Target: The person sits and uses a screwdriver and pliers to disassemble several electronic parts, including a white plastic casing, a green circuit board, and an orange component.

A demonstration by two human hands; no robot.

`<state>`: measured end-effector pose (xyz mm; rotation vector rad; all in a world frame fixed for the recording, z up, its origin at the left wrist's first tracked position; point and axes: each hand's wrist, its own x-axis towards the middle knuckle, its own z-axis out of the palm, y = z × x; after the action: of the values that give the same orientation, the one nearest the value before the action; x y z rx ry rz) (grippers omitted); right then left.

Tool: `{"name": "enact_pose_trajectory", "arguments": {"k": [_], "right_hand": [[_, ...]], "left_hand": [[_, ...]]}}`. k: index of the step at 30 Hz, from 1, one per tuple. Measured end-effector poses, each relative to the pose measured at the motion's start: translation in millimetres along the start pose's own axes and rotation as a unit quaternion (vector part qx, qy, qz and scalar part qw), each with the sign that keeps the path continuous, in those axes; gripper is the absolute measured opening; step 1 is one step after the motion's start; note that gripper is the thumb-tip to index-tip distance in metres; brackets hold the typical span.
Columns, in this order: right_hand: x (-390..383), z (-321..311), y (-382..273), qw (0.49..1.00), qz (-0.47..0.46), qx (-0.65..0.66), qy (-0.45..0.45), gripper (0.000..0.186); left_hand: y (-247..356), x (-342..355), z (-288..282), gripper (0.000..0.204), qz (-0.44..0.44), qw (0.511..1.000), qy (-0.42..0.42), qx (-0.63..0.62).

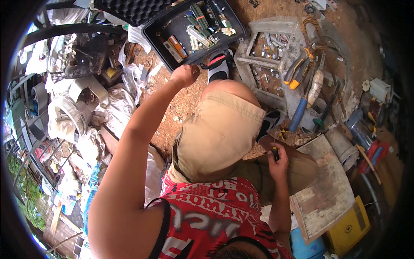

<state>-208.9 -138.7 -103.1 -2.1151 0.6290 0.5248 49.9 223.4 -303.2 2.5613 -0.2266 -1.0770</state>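
My left hand (186, 76) is curled closed at the near corner of an open black hard case (152, 48); what its fingers hold, if anything, is hidden. Inside the case lie several green circuit-board strips (199, 17), a pile of pale strips (198, 38) and an orange-and-white piece (176, 48). My right hand (278, 162), resting by my right knee, is closed round a small screwdriver (275, 152) with a black and yellow handle. Its thin shaft points away from me.
To the right, a worn wooden frame (258, 61) holds small metal bits. Pliers (298, 69) with yellow-black grips and a blue-handled tool (298, 114) lie on it. A stained board (327, 190) and yellow case (351, 226) sit nearer. White plastic scrap (67, 114) fills the left.
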Motion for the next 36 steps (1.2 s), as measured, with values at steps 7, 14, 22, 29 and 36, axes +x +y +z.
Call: {"name": "enact_pose_trajectory", "arguments": {"k": [7, 14, 22, 29, 36], "right_hand": [[9, -4, -9, 0.994, 0.108, -0.006, -0.035, 0.029], [13, -1, 0, 0.995, 0.091, -0.026, -0.028, 0.031], [11, -2, 7, 0.993, 0.103, -0.049, -0.027, 0.032], [9, 2, 5, 0.994, 0.089, -0.06, -0.009, 0.028], [10, 2, 0, 0.999, 0.027, -0.023, 0.012, 0.029]], "left_hand": [[5, 40, -41, 0.035, -0.009, 0.996, 0.041, 0.081], [-100, 111, -64, 0.047, -0.127, 0.973, 0.192, -0.007], [-64, 114, -42, 0.09, -0.199, 0.957, 0.149, 0.151], [-57, 108, -34, 0.082, -0.188, 0.948, 0.176, 0.188], [-93, 89, -90, 0.03, 0.008, 0.975, 0.144, -0.17]]}}
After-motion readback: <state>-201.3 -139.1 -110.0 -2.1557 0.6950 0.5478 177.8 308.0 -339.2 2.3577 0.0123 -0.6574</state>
